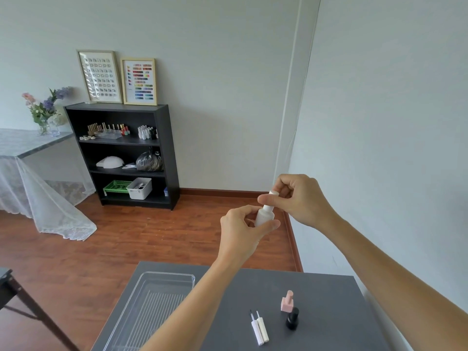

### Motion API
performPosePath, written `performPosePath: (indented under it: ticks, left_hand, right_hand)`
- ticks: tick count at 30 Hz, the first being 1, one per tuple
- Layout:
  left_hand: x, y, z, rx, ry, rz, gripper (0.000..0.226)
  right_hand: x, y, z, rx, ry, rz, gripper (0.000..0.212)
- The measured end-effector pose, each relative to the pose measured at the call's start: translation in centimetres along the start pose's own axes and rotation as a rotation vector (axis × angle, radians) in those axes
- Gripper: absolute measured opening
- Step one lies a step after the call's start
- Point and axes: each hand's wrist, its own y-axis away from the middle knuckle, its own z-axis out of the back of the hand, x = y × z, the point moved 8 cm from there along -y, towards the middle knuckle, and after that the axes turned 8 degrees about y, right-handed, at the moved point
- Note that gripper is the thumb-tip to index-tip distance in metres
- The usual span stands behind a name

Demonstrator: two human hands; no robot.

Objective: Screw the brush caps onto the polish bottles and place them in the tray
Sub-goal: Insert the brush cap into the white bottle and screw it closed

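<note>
The left hand (240, 229) grasps the white bottle (264, 215) in the air; the right hand (298, 198) pinches its cap (273, 195). A tilted cap may cross-thread.

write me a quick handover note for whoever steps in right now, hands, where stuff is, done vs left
Left hand grips the white bottle by its body, held up over the floor beyond the table.
Right hand pinches the white cap on that bottle's neck; how far it is screwed on cannot be told.
Clear tray on the grey table holds no bottles yet.
Pink bottle and black bottle stand uncapped; two brush caps lie beside them.
Left: finish this cap, tray it, then cap and tray the other two.
</note>
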Motion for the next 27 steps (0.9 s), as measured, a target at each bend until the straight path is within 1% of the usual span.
performPosePath:
  ticks: [1, 2, 3, 5, 7, 8, 9, 11, 13, 14, 17, 19, 20, 21, 23, 24, 25, 27]
  left_hand:
    - [-0.1, 0.0, -0.2, 0.002, 0.000, -0.006, 0.026]
    - [-0.1, 0.0, -0.3, 0.005, 0.001, -0.011, 0.026]
    - [-0.2, 0.0, -0.5, 0.008, 0.004, -0.013, 0.026]
    - [-0.2, 0.0, -0.6, 0.008, 0.016, -0.008, 0.028]
    - [-0.1, 0.0, -0.5, 0.000, 0.013, 0.001, 0.029]
    - [-0.1, 0.0, -0.5, -0.001, 0.010, 0.004, 0.030]
    - [0.0, 0.0, -0.5, 0.002, 0.012, 0.005, 0.030]
    - [0.1, 0.0, -0.8, 0.012, 0.016, 0.008, 0.029]
    - [0.2, 0.2, -1.1, 0.014, 0.018, 0.015, 0.026]
    - [0.3, 0.3, -1.2, 0.011, 0.019, 0.018, 0.026]
    - [0.4, 0.4, -1.5, 0.010, 0.008, 0.018, 0.027]
    - [0.4, 0.4, -1.6, 0.016, 0.006, 0.018, 0.028]
    - [0.5, 0.4, -1.5, 0.017, 0.013, 0.022, 0.028]
    - [0.5, 0.4, -1.5, 0.017, 0.022, 0.028, 0.028]
    - [0.7, 0.4, -1.3, 0.012, 0.023, 0.036, 0.028]
    - [0.7, 0.4, -1.3, 0.012, 0.018, 0.036, 0.029]
    - [0.8, 0.4, -1.3, 0.013, 0.014, 0.035, 0.029]
    - [0.8, 0.4, -1.5, 0.016, 0.011, 0.031, 0.028]
  right_hand:
    - [0.0, 0.0, 0.2, -0.042, 0.072, -0.003, 0.045]
    - [0.0, 0.1, 0.3, -0.069, 0.118, 0.000, 0.049]
    - [0.0, 0.2, 0.3, -0.068, 0.115, 0.002, 0.050]
    - [-0.1, 0.3, 0.0, 0.039, -0.044, 0.012, 0.044]
    - [-0.3, 0.6, -0.5, 0.196, -0.259, 0.029, 0.029]
    - [-0.2, 0.9, -0.5, 0.236, -0.324, 0.042, 0.029]
    - [-0.3, 1.0, -0.4, 0.242, -0.353, 0.054, 0.032]
    - [-0.6, 1.0, 0.0, 0.160, -0.305, 0.043, 0.027]
    - [-0.8, 0.9, 0.5, 0.063, -0.210, 0.013, 0.013]
    - [-0.8, 0.9, 0.7, 0.025, -0.161, -0.001, 0.011]
    - [-1.0, 1.0, 0.8, -0.068, 0.048, -0.012, 0.044]
    - [-1.0, 1.2, 0.7, -0.077, 0.100, -0.014, 0.053]
    - [-1.1, 1.3, 0.7, -0.056, 0.057, -0.008, 0.050]
    - [-1.1, 1.4, 0.6, -0.008, -0.026, -0.001, 0.042]
    - [-1.4, 1.5, 0.0, 0.142, -0.212, 0.003, 0.024]
    - [-1.5, 1.7, -0.2, 0.193, -0.261, 0.012, 0.024]
    - [-1.5, 1.8, -0.2, 0.206, -0.267, 0.025, 0.025]
    - [-1.8, 1.6, 0.3, 0.124, -0.198, 0.021, 0.019]
